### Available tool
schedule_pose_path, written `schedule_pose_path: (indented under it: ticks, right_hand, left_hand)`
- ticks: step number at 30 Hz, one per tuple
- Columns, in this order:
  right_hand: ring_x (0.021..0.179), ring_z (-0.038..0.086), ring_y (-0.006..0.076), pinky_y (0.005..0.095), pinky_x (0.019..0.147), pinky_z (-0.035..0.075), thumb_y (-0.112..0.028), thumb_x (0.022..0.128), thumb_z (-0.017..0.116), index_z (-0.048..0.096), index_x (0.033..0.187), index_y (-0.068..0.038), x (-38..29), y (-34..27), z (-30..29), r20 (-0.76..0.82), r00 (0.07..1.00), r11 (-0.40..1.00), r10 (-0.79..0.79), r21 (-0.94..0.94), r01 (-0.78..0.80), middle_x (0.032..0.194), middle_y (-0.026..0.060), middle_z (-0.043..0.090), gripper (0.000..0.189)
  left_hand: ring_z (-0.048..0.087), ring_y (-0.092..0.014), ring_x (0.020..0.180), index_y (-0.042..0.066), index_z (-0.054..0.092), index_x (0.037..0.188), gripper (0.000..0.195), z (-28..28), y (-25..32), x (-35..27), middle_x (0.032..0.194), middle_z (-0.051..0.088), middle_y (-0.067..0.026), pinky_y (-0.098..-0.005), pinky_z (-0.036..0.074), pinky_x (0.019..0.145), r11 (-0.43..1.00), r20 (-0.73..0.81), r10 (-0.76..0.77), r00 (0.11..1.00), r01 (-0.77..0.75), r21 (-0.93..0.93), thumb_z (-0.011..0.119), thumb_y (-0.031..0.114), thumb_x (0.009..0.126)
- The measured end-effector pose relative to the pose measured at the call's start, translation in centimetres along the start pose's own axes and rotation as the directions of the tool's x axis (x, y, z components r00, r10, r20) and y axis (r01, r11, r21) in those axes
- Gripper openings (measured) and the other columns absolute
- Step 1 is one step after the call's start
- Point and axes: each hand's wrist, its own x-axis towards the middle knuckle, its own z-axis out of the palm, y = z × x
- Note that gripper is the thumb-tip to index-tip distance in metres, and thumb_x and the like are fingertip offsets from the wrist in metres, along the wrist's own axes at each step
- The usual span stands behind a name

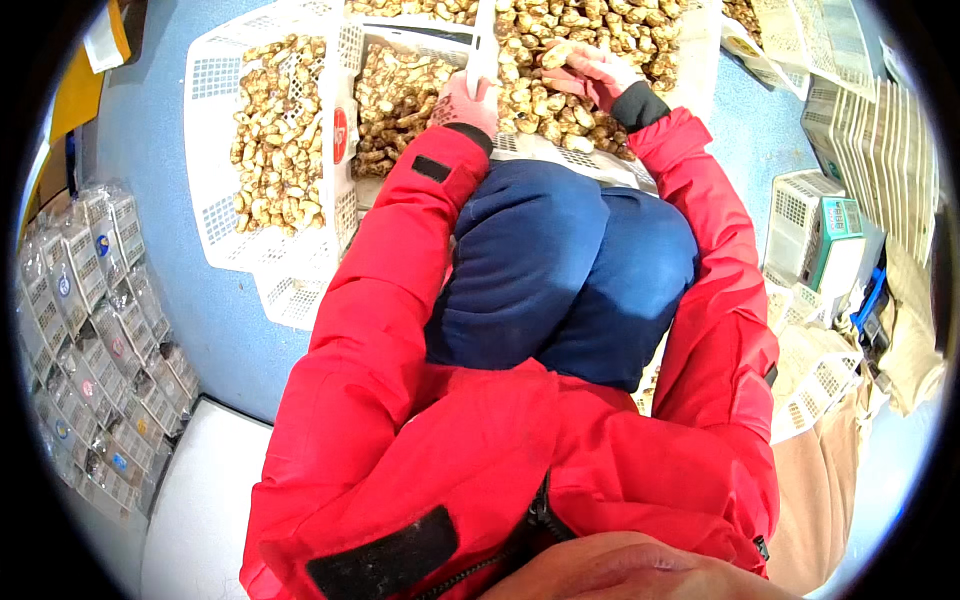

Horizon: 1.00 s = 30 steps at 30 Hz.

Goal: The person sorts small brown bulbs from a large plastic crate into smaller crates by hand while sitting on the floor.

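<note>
My left hand (466, 103) wears a pink patterned glove and is closed around a white plastic basket edge (476, 64), between two baskets. Left of it are root-like tubers with soil on them (401, 94). My right hand (592, 73), also gloved in pink, lies over the tubers (547, 112) in the basket before my knees, with its fingers spread. A pale tuber (559, 54) is at its fingertips; whether it is gripped cannot be told. Another white plastic basket (214, 165) at the left holds more tubers.
Stacked white baskets (877, 142) stand at the right, near a green-and-white scale (836, 225). Several plastic-wrapped baskets (109, 330) are stacked at the far left. A white surface (210, 487) lies at the lower left. The blue floor (157, 150) shows between them.
</note>
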Motion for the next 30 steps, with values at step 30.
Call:
schedule_pose_path:
  ticks: [30]
  right_hand:
    - [0.111, 0.038, 0.0354, 0.0429, 0.091, 0.034, -0.032, 0.075, 0.055, 0.033, 0.128, -0.019, -4.5, 1.6, -1.5, -0.021, 0.957, -0.334, -0.288, -0.935, -0.121, 0.122, 0.0149, 0.041, 0.059]
  left_hand:
    - [0.058, -0.026, 0.072, 0.004, 0.056, 0.086, 0.021, 0.9, -0.5, 0.0, 0.075, 0.059, -0.0128, -0.0353, 0.045, 0.065, 0.999, -0.066, 0.028, 0.997, -0.029, -0.020, 0.060, 0.021, 0.074]
